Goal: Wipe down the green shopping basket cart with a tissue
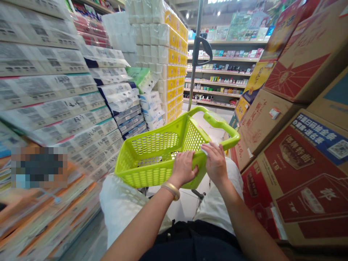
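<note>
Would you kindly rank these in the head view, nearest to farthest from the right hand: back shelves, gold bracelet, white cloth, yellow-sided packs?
1. White cloth: under the fingers of the right hand.
2. Gold bracelet: to the left, by the left hand.
3. Yellow-sided packs: stacked ahead, leftward.
4. Back shelves: straight ahead, beyond the packs.

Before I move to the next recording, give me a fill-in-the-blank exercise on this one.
1. The gold-coloured bracelet circles the person's ____ wrist.
2. The thin sheet under the right hand is coloured ____.
3. The basket is bright lime ____.
4. Red-and-brown cardboard boxes fill the picture's ____ side.

Missing words: left; white; green; right.
</note>
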Action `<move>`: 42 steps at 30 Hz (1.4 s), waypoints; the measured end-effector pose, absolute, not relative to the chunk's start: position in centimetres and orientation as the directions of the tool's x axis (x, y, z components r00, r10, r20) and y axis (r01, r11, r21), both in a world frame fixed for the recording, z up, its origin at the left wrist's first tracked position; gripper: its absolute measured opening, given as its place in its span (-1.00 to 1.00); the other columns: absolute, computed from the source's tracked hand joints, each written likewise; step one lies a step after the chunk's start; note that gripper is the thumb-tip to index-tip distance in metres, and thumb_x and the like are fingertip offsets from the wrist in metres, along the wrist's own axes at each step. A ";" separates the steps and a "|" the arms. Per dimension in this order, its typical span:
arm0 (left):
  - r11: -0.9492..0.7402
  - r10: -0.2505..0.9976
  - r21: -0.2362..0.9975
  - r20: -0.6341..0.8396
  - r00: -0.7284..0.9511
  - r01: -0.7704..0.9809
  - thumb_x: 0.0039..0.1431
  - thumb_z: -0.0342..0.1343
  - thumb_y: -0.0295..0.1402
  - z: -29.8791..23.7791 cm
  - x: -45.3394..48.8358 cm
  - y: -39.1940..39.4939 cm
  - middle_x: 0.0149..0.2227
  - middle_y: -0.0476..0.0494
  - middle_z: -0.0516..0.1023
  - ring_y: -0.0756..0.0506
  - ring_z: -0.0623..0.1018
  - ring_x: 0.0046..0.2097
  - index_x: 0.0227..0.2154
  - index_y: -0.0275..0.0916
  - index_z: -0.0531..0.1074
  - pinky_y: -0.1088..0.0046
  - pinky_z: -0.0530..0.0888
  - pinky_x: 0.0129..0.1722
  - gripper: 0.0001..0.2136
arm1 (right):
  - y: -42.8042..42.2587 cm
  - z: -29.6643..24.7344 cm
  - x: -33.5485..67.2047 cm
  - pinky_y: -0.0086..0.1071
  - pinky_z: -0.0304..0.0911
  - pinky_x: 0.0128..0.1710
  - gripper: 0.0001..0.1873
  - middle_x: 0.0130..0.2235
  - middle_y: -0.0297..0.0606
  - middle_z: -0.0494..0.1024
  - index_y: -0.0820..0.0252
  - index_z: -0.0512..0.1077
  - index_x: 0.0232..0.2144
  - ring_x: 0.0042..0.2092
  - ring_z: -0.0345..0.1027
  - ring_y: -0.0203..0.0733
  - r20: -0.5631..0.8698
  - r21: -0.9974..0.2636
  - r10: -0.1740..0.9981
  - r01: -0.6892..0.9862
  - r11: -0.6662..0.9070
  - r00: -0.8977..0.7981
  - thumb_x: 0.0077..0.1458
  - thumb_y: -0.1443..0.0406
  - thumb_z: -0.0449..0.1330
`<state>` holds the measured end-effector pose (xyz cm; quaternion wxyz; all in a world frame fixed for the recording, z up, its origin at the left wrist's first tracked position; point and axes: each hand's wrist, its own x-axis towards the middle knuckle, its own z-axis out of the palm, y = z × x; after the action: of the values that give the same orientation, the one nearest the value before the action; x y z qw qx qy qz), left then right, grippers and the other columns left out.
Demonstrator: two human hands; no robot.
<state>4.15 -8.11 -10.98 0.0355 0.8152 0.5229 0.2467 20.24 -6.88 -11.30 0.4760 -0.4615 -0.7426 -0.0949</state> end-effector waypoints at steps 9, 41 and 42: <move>-0.476 0.872 0.323 0.294 0.392 0.818 0.06 0.14 -0.21 -10.3 3.9 -7.6 0.01 -0.27 0.44 -0.28 0.41 0.06 0.10 -0.21 0.22 0.13 0.23 0.09 -0.47 | -6.6 -11.5 19.6 0.06 -0.26 0.35 -0.58 0.02 -0.23 0.57 0.11 0.49 -0.06 0.24 0.21 -0.08 0.786 -0.325 0.611 0.781 0.533 -0.090 0.21 0.45 -0.08; -0.485 0.854 0.311 0.369 0.366 0.817 0.05 0.13 -0.28 -11.1 3.3 -7.5 -0.04 -0.24 0.46 -0.25 0.42 0.00 0.08 -0.24 0.24 0.13 0.28 0.08 -0.50 | -5.5 -10.8 22.1 0.14 -0.30 0.34 -0.63 0.01 -0.17 0.56 0.12 0.49 -0.05 0.21 0.24 -0.04 0.862 -0.305 0.506 0.826 0.474 0.027 0.23 0.41 -0.04; -0.486 0.853 0.311 0.374 0.365 0.817 0.05 0.12 -0.28 -11.1 3.3 -7.5 -0.04 -0.24 0.46 -0.25 0.42 -0.01 0.08 -0.24 0.24 0.13 0.28 0.08 -0.50 | -5.1 -10.6 22.6 0.17 -0.28 0.32 -0.64 0.03 -0.14 0.54 0.13 0.49 -0.06 0.23 0.22 -0.01 0.869 -0.338 0.484 0.835 0.434 0.101 0.24 0.39 -0.03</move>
<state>3.33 -7.47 -11.07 0.0363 0.8253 0.5057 0.2487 22.64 -5.11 -10.56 0.5419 -0.5065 -0.6508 -0.1619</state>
